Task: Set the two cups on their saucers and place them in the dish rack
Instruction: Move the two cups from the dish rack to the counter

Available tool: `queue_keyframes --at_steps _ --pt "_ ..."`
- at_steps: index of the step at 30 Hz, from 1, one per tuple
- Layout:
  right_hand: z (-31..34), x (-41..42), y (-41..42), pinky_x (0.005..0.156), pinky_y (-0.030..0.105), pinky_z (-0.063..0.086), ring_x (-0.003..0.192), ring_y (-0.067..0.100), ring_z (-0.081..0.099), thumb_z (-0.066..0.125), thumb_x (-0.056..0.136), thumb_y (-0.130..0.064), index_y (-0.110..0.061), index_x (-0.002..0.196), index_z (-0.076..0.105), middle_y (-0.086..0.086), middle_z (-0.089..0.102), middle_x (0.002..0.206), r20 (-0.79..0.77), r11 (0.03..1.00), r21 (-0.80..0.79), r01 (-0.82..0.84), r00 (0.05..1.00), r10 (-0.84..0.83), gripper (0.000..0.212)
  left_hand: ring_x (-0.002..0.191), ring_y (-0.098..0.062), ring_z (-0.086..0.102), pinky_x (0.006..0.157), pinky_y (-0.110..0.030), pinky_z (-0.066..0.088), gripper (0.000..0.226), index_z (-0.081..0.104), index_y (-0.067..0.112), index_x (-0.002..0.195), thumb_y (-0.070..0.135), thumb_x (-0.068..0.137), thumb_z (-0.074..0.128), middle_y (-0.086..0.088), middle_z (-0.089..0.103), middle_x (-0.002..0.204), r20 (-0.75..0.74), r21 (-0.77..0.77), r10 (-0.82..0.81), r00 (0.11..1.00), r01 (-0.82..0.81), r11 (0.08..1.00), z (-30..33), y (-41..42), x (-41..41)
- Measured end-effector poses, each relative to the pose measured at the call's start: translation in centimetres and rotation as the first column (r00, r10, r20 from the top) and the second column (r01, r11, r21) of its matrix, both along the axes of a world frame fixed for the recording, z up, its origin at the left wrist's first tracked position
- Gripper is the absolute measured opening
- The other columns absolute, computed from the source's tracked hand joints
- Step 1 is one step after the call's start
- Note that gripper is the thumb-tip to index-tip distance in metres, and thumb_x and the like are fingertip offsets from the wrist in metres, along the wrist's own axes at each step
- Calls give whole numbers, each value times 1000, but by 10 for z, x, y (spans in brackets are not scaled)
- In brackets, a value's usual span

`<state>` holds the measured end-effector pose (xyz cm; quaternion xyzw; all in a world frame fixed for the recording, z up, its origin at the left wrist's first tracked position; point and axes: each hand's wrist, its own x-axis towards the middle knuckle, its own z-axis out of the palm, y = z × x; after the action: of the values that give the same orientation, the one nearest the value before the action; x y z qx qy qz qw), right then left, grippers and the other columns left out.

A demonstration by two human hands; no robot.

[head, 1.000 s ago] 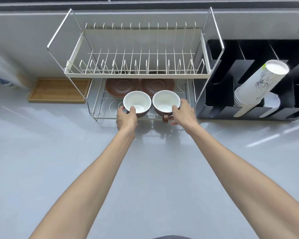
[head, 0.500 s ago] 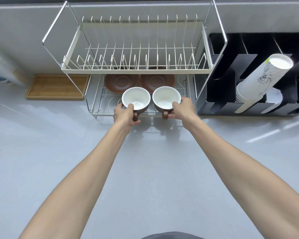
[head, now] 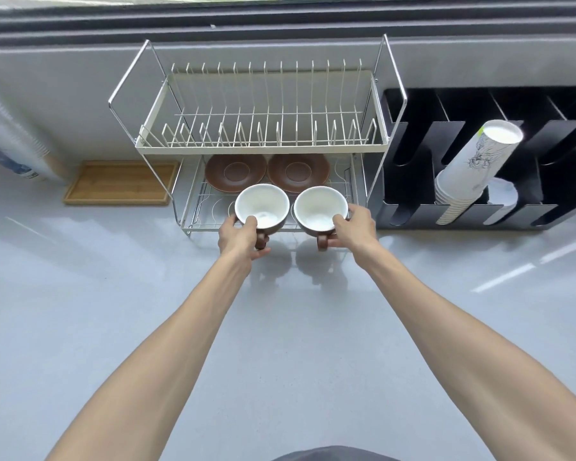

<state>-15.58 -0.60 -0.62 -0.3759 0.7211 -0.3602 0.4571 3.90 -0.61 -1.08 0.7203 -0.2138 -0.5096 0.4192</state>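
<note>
Two brown cups with white insides are held side by side at the front edge of the dish rack's lower tier. My left hand grips the left cup at its rim and handle. My right hand grips the right cup the same way. Two brown saucers, the left saucer and the right saucer, lie flat at the back of the lower tier, just beyond the cups. The two-tier wire dish rack has nothing in its upper tier.
A black slotted organizer stands right of the rack and holds a tilted stack of paper cups. A wooden tray lies left of the rack, with a sleeve of cups at the far left. Grey counter spreads in front.
Both hands have held their cups near the rack's front edge throughout, with little shift relative to the rack. The camera has tilted, so the rack sits lower in view.
</note>
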Motion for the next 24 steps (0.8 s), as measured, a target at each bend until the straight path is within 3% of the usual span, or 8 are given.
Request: queue_keyframes --at_steps 3,7,14,20,24 --pt "4 -4 15 75 44 63 74 39 75 42 88 -1 -20 107 57 9 61 107 18 1000 6 2 1000 -2 30 71 -26 64 52 -32 62 48 51 16 141 11 93 50 -7 62 70 19 -17 -31 999 31 999 6 12 -2" --pt "7 -8 32 65 38 63 70 35 74 41 88 1 -17 107 57 9 62 104 32 1000 -11 7 999 -7 30 71 -26 63 56 -35 62 48 51 15 142 10 94 50 -5 59 68 24 -27 -64 998 65 998 10 27 -7" --pt "-1 -34 63 76 47 63 63 35 75 39 86 -3 -14 115 59 14 68 110 39 1000 -14 14 999 -13 37 67 -23 61 52 -32 61 50 50 17 144 11 94 49 -5 58 65 20 -3 -142 990 142 990 7 57 -25" --pt "0 -65 100 52 23 57 64 31 76 39 89 -1 -19 120 58 13 67 109 33 996 15 87 996 -87 41 71 -25 63 54 -33 61 53 48 17 146 10 93 50 -6 61 67 6 19 -209 978 209 978 -1 75 -55" --pt "-10 -93 118 53 25 58 68 33 76 40 88 -2 -15 131 57 16 65 117 40 988 40 152 987 -154 48 70 -26 61 58 -35 62 52 48 18 145 9 93 49 -6 60 67 -9 23 -257 966 257 966 -5 84 -78"
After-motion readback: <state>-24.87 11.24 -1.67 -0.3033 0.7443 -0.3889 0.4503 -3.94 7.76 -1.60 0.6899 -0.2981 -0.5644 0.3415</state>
